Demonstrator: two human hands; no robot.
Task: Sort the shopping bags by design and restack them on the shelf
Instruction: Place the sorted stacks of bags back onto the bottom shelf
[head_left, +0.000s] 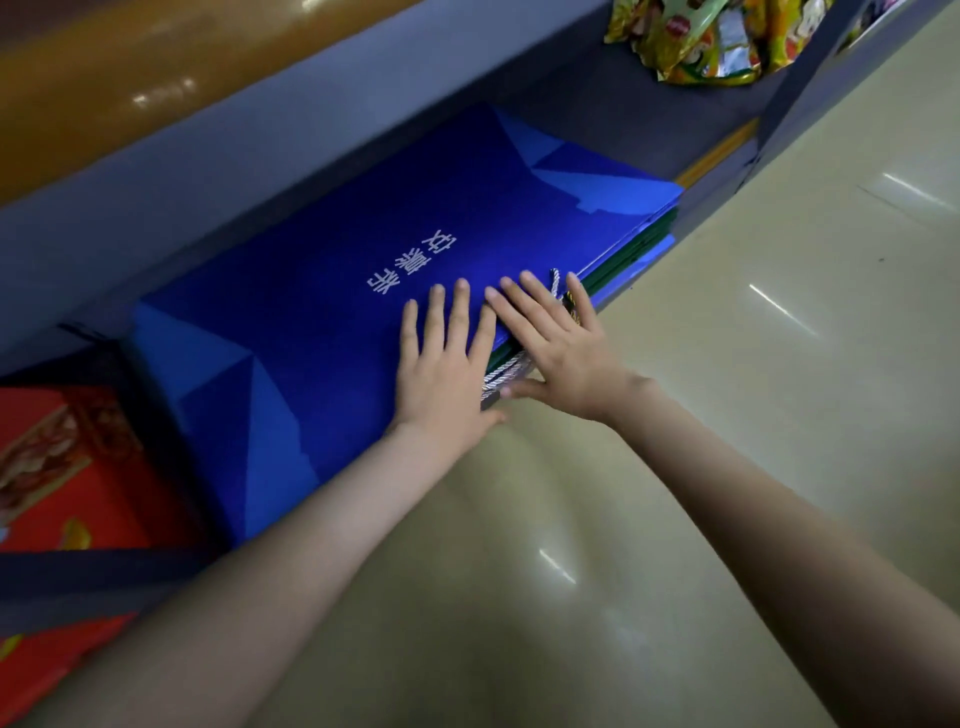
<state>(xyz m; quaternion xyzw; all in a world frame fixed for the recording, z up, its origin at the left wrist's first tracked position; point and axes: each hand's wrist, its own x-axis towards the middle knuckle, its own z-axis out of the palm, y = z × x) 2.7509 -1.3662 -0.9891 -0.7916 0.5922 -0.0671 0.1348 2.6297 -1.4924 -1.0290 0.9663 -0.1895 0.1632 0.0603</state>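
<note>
Glossy cream floor (727, 467) runs beside a low grey shelf (156, 208), where a stack of shopping bags (322, 322), blue on top, lies flat. Both hands rest on its near edge, left hand (447, 374) and right hand (561, 348), fingers spread flat, gripping nothing. White rope handles (506, 371) poke out between them.

A red box (62, 467) sits left, bright snack packets (711, 41) upper right, glossy floor (779, 415) below.
</note>
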